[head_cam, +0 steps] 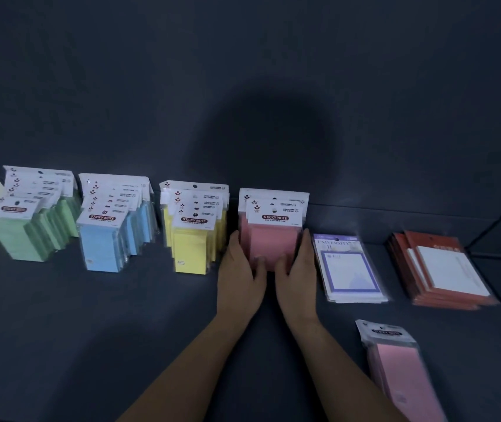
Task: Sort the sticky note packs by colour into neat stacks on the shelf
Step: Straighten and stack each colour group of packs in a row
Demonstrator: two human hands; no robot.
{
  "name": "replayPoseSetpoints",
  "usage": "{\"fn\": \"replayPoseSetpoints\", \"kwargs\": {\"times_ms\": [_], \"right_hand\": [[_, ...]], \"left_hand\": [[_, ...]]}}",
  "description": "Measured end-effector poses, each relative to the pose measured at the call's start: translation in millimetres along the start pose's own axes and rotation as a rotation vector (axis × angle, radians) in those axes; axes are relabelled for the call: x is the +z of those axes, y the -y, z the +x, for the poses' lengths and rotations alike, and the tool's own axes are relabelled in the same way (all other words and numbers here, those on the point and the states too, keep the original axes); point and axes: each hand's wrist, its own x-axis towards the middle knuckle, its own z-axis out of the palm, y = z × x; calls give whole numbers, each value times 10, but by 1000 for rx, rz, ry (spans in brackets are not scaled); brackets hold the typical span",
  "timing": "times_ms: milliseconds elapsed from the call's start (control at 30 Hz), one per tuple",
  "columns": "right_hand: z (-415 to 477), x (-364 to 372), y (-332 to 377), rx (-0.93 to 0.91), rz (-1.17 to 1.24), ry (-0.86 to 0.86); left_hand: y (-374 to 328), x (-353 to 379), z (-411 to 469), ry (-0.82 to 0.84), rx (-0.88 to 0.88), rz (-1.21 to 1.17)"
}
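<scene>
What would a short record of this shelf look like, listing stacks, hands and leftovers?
Sorted stacks: green stack, blue stack, yellow stack, pink stack, left to right
Hands: left hand and right hand press the pink stack's two sides
Not yet stacked: loose pink pack, front right
Also on shelf: purple-framed pads, red-backed pads

Shelf (90,315): dark, smooth, matt surface without sheen, its material not discernible; the back panel (243,71) has the same dull finish. Green packs (26,236), blue packs (103,248), yellow packs (189,251) and pink stack (273,242): matt pastel paper blocks in thin clear plastic film that glints along the edges, each topped by a white printed header card (275,208). Loose pink pack (395,370): same paper, film wrinkled and shiny near the top. Purple-bordered pads (349,272): white paper in glossy clear sleeves. Red-backed pads (447,269): matt white sheets on red card, film-wrapped.
</scene>
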Motion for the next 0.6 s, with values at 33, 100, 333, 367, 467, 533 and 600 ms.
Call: {"fn": "replayPoseSetpoints", "kwargs": {"times_ms": [33,100,333,367,467,533,600], "right_hand": [[3,-3,6,4,4,6],[7,-11,20,17,9,9],[-24,-70,78,55,7,50],[-49,-94,93,64,-2,60],[-177,-215,142,80,-35,90],[-249,-378,184,92,-23,111],[-290,-648,223,91,-3,134]], "left_hand": [[0,-2,7,7,4,-24],[1,-4,12,15,14,-51],[17,4,24,0,27,-62],[20,2,15,-7,21,-67],[-3,-28,-77,-86,21,-84],[-61,-50,-173,-169,108,-61],[-187,-47,-295,-159,177,-46]]}}
